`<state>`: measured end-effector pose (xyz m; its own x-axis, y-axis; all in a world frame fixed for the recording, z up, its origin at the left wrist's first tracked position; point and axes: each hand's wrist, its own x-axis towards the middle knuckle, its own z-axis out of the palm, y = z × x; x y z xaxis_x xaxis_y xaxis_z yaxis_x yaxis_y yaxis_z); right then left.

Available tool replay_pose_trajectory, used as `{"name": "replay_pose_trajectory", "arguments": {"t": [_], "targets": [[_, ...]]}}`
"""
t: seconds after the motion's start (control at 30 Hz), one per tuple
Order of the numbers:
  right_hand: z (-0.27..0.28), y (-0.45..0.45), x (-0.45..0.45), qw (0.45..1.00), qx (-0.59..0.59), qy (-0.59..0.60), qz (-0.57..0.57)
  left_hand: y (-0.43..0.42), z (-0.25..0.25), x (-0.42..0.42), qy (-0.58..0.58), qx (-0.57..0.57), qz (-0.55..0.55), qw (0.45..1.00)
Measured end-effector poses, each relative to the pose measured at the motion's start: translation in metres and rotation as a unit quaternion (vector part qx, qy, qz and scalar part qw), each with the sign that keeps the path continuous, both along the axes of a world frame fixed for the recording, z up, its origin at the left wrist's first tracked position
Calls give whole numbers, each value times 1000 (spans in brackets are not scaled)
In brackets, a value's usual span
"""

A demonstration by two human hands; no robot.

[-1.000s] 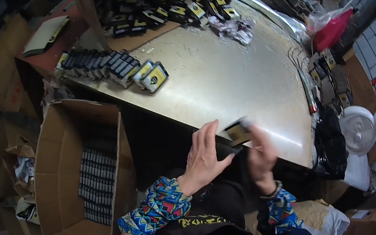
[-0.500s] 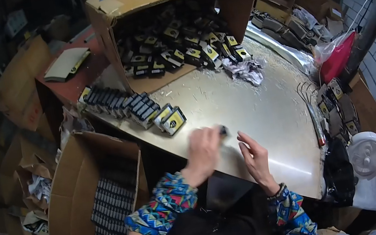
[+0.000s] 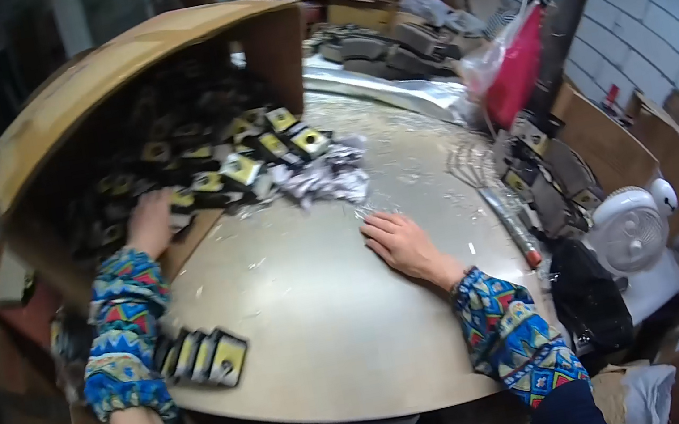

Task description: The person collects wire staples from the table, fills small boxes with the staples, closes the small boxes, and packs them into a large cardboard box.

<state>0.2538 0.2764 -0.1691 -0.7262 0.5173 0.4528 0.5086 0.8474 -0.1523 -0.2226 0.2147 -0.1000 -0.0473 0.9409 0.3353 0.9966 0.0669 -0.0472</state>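
Observation:
My left hand (image 3: 153, 225) reaches into the mouth of a large cardboard box (image 3: 137, 43), its fingers stretched over a heap of small black-and-yellow blocks (image 3: 207, 183). Its fingertips are partly lost among the blocks, and I cannot make out anything held. My right hand (image 3: 405, 248) rests palm down on the metal tabletop (image 3: 321, 315), fingers stretched out and nothing in them. A leaning row of similar blocks (image 3: 225, 359) stands by the near left edge of the table, partly hidden behind my left sleeve.
Crumpled paper (image 3: 328, 173) lies at the box mouth. On the right are a rod with a red tip (image 3: 518, 235), dark curved pads (image 3: 548, 184), a white fan (image 3: 630, 229) and a black bag (image 3: 589, 295). A red-and-clear plastic bag (image 3: 515, 72) stands by the post. Thin scraps litter the table's far side.
The view has swung right and closer to the table. My left hand has gone from beside the block row, with a small dark thing at its fingers, into the large box. My right hand has settled on the tabletop.

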Motion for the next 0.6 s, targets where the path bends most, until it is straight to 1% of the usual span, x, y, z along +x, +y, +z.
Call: {"name": "replay_pose_trajectory", "arguments": {"t": [0.03,0.07,0.1,0.13,0.2,0.27,0.3,0.33,0.37,0.4,0.47,0.53,0.57,0.6], "targets": [[2,11,23,999,-16,-6,-51,15,-12,-21,21,-32,-4,999],[4,23,47,995,-30,-10,-98,18,-15,-26,29,-93,16,995],[5,37,64,989,-48,-10,-139,26,-15,-32,-11,-145,22,989],[-2,62,72,984,-35,3,-174,33,-14,-37,-47,-197,32,979],[-23,134,66,971,-6,44,-236,20,20,-3,-66,-210,27,975],[-18,169,33,949,-59,2,-309,15,24,-1,-71,-222,23,972],[-17,183,12,935,-86,-21,-343,13,24,2,-101,-229,49,967],[-14,190,-10,943,-95,-19,-320,11,24,6,-131,-237,74,960],[-12,194,-32,949,-106,-18,-297,6,21,8,-145,-218,70,963],[-12,198,-53,954,-91,-106,-264,4,15,6,-128,-234,99,959],[-19,197,-79,937,-64,-285,-192,-3,30,23,-84,-273,138,948],[-25,181,-67,971,-79,-161,-158,-8,38,26,2,-306,149,940],[-24,171,-59,982,-84,-97,-141,-11,49,35,39,-326,164,930],[-21,161,-45,979,-89,-94,-154,-17,63,48,73,-337,164,924]]}}
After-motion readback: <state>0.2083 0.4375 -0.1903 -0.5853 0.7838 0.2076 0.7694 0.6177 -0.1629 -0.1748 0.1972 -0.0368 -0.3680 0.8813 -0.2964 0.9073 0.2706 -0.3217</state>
